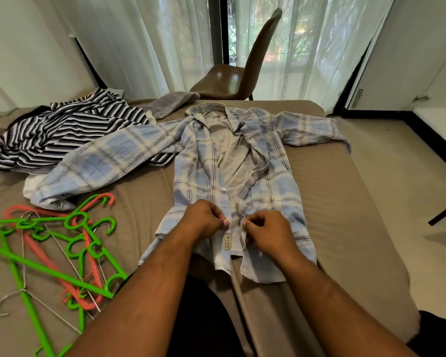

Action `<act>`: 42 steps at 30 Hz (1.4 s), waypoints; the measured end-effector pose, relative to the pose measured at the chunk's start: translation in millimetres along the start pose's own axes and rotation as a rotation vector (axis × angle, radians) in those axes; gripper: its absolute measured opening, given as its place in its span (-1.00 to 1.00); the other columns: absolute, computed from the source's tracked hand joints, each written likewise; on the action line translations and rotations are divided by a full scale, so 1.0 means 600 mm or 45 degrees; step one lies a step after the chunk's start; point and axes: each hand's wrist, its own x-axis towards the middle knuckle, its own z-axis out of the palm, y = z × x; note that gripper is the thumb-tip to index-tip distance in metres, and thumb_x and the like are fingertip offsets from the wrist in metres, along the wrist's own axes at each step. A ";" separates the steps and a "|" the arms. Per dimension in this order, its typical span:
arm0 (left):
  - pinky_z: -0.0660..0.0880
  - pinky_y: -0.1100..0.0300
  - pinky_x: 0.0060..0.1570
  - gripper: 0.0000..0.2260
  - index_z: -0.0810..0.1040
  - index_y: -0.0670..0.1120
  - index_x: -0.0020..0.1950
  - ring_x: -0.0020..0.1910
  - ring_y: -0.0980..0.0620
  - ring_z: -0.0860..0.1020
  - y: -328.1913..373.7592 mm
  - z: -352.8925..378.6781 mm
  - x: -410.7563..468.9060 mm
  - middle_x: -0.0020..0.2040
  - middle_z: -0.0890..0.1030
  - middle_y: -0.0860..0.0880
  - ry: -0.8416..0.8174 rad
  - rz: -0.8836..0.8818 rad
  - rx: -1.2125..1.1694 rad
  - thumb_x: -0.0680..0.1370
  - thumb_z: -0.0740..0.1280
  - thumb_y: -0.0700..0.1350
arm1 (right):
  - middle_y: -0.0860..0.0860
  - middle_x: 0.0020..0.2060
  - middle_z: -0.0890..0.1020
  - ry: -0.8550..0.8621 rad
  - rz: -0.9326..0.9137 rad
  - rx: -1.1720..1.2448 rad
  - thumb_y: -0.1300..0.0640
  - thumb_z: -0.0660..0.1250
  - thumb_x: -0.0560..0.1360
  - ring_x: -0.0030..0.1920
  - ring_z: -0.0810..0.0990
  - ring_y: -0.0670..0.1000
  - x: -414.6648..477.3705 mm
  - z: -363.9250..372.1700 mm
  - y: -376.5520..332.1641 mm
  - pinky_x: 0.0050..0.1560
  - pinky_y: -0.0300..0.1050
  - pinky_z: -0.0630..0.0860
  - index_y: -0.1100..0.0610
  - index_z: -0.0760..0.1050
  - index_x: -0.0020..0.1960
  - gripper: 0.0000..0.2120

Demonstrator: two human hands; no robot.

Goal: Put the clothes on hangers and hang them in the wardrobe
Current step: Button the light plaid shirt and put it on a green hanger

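Note:
A light blue plaid shirt [191, 161] lies spread face up on the bed, collar away from me, front open down the middle. My left hand [204, 217] pinches the left front edge near the hem. My right hand [265, 230] pinches the right front edge just beside it. The two edges are a small gap apart between my fingertips. A pile of green, pink and wire hangers [62, 251] lies on the bed to my left. A black and white striped garment [62, 132] is crumpled at the far left, partly under the plaid sleeve.
The bed [345, 202] has a taupe sheet. A grey cloth [173, 101] lies at its far edge. A brown chair [240, 73] stands beyond it before sheer curtains. A white door or panel [410, 60] stands at the right, with bare floor beside the bed.

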 end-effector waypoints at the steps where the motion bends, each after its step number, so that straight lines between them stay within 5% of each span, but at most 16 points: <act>1: 0.60 0.13 -0.06 -0.91 0.68 -0.06 -0.17 -0.14 0.02 0.63 0.004 -0.002 -0.004 -0.17 0.70 -0.05 -0.018 0.021 -0.038 0.48 0.54 -0.09 | 0.03 -0.34 0.71 0.000 0.037 0.213 0.13 0.44 0.55 -0.30 0.68 -0.03 -0.001 -0.003 0.001 -0.15 -0.01 0.65 0.10 0.70 -0.13 -0.89; 6: 0.58 0.22 -0.29 -0.89 0.69 -0.15 -0.08 -0.23 0.04 0.62 0.014 -0.003 -0.018 -0.18 0.70 -0.10 -0.088 0.077 -0.172 0.52 0.50 -0.11 | -0.05 -0.36 0.69 -0.033 0.108 0.639 0.19 0.47 0.53 -0.38 0.58 -0.16 0.002 0.002 0.001 -0.30 -0.17 0.48 0.11 0.68 -0.12 -0.94; 22: 0.65 0.07 -0.14 -0.91 0.68 -0.15 -0.18 -0.27 0.02 0.64 0.006 -0.003 -0.012 -0.29 0.67 -0.10 -0.133 0.052 -0.313 0.53 0.47 -0.21 | 0.05 -0.21 0.75 -0.139 -0.045 0.601 0.22 0.51 0.49 -0.22 0.70 -0.02 -0.009 0.006 0.007 -0.15 -0.12 0.60 0.14 0.73 -0.01 -0.91; 29: 0.65 0.15 -0.17 -0.94 0.67 -0.20 -0.13 -0.25 0.02 0.66 0.010 -0.006 -0.016 -0.25 0.69 -0.13 -0.159 0.058 -0.354 0.55 0.45 -0.24 | 0.00 -0.21 0.76 -0.081 -0.142 0.528 0.17 0.49 0.51 -0.16 0.74 0.00 -0.012 0.010 0.011 -0.08 -0.04 0.67 0.11 0.73 -0.01 -0.92; 36: 0.68 0.08 -0.08 -0.91 0.64 -0.32 -0.01 -0.20 -0.03 0.70 0.013 -0.014 -0.021 -0.16 0.70 -0.26 -0.237 0.156 -0.398 0.56 0.42 -0.28 | 0.19 -0.21 0.74 -0.176 -0.061 0.760 0.24 0.50 0.49 -0.17 0.73 0.19 -0.013 -0.002 0.005 -0.07 0.03 0.69 0.25 0.70 -0.03 -0.91; 42: 0.67 0.10 -0.09 -0.75 0.64 -0.34 0.03 -0.21 -0.04 0.69 0.025 -0.019 -0.028 -0.20 0.70 -0.24 -0.284 0.109 -0.604 0.62 0.38 -0.12 | 0.06 -0.27 0.74 0.027 -0.107 0.569 0.15 0.55 0.46 -0.22 0.74 0.08 -0.011 0.009 0.006 -0.11 0.05 0.69 0.13 0.70 -0.13 -0.94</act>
